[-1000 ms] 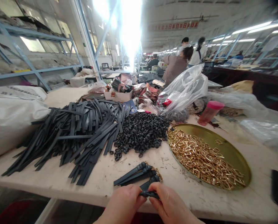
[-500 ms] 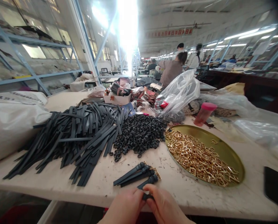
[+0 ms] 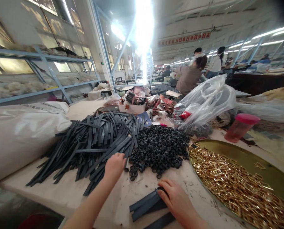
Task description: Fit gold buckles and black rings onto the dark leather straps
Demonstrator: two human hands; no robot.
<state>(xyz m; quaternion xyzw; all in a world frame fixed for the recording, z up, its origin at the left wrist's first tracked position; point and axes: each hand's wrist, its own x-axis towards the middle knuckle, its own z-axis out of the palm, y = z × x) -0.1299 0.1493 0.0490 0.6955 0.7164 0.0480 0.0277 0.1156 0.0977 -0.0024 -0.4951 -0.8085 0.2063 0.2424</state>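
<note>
My left hand (image 3: 115, 164) reaches to the right edge of a heap of flat black straps (image 3: 91, 133). Its fingers are curled down and closed, and their tips are hidden, so what they hold does not show. Close to the table's front edge, my right hand (image 3: 176, 195) is bent over the ends of a few black straps (image 3: 145, 205) laid side by side, its fingers closed on one end. The hand covers those right-hand ends. Between and beyond the hands lies a pile of small black loops (image 3: 158, 148).
To the right, a round gold tray (image 3: 237, 149) holds many gold metal buckles (image 3: 237, 181). Behind it stand a pink-lidded jar (image 3: 242, 127) and a clear plastic bag (image 3: 209, 98). A white sack (image 3: 24, 136) lies at left, a white box (image 3: 132, 108) at the back. People sit and stand farther off.
My hands have parted: the left has moved up and left to the strap heap, the right forward over the laid-out straps. The black piece they held together has left the left hand. The view has shifted.
</note>
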